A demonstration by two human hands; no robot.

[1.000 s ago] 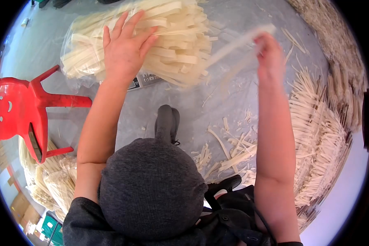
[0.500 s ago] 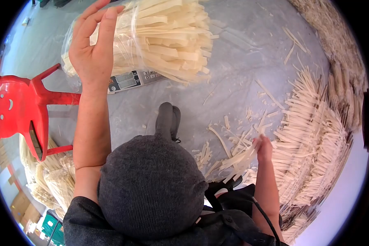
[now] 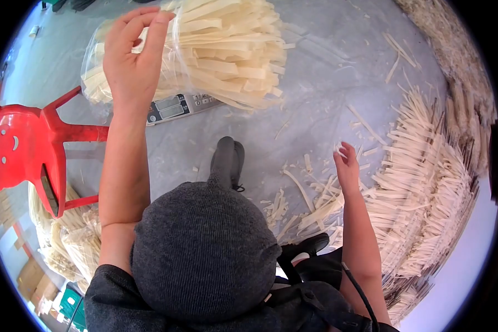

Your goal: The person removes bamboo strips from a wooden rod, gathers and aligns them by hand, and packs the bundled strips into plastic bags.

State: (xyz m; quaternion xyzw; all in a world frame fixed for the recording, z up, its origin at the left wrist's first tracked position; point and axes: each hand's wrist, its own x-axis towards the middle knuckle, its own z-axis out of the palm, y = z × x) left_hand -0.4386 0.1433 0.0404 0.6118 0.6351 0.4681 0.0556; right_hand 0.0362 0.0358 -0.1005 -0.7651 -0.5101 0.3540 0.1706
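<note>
A clear plastic bag [image 3: 97,69] full of wide, pale dried noodles [image 3: 232,50] lies on a digital scale [image 3: 174,108] at the top. Over the bag is my left hand [image 3: 131,63], with thumb and fingers pinched together on the plastic near its mouth. Out to the right, my right hand [image 3: 347,169] is above the floor with fingers curled. A small whitish bit, apparently noodle, shows at its fingertips. Below that hand, broken noodle pieces [image 3: 321,207] lie scattered, beside a large stack of noodles [image 3: 409,193].
A red plastic stool [image 3: 16,144] stands at the left, a dark flat object on it. Behind it are more bagged noodles [image 3: 69,238]. The grey floor [image 3: 293,127] carries loose strips. A head in a dark knit cap [image 3: 205,249] fills the lower middle.
My right hand has lifted away from the scattered pieces, moving up the view. My left hand has shifted slightly right and down over the bag.
</note>
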